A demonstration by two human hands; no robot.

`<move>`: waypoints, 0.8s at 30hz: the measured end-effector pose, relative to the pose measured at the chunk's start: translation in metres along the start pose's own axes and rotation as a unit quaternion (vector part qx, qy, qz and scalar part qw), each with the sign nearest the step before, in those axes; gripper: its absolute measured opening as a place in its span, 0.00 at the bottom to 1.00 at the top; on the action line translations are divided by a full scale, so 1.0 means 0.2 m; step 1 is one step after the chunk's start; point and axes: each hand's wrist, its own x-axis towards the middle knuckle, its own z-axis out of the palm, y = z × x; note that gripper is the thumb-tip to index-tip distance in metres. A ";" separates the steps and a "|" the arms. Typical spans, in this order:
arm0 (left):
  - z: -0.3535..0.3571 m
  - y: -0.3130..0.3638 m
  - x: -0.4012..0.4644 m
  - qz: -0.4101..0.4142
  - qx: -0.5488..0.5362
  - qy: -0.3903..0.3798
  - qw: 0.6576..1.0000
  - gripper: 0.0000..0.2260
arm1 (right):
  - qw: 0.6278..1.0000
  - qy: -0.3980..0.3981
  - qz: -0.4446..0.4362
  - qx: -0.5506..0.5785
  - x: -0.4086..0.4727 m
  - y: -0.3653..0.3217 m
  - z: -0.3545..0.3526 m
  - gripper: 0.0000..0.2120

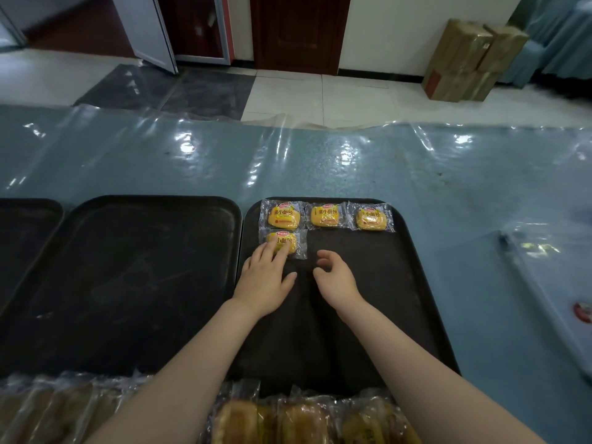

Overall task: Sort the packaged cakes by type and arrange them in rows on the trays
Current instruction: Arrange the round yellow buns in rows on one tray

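On the right tray (416,299), under three yellow cakes (324,214) in a row, a fourth cake (283,241) lies beneath the left hand's (266,280) flat fingertips; the right hand (336,277) hovers beside it, loosely curled, holding nothing.

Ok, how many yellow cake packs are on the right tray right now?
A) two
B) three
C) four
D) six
C: three yellow packs sit in a row along the far edge of the right tray, at and, and a fourth pack starts a second row under the leftmost one, with the left hand resting its fingers on it.
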 end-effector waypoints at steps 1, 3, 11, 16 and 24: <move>-0.01 0.02 -0.03 0.000 -0.011 0.000 1.000 0.30 | 1.000 -0.005 -0.005 -0.005 -0.04 0.00 -0.02 0.21; -0.02 0.06 -0.09 0.001 -0.032 0.004 0.999 0.30 | 1.000 -0.012 -0.017 -0.018 -0.12 0.01 -0.05 0.20; -0.03 0.17 -0.37 -0.012 -0.070 -0.019 0.997 0.26 | 0.994 -0.053 -0.050 -0.076 -0.43 0.11 -0.14 0.16; -0.02 0.22 -0.57 -0.017 -0.091 -0.054 0.994 0.20 | 0.984 -0.092 -0.057 -0.139 -0.63 0.21 -0.17 0.14; 0.01 0.25 -0.85 -0.020 -0.155 -0.051 0.986 0.12 | 0.951 -0.081 -0.099 -0.282 -0.87 0.31 -0.21 0.16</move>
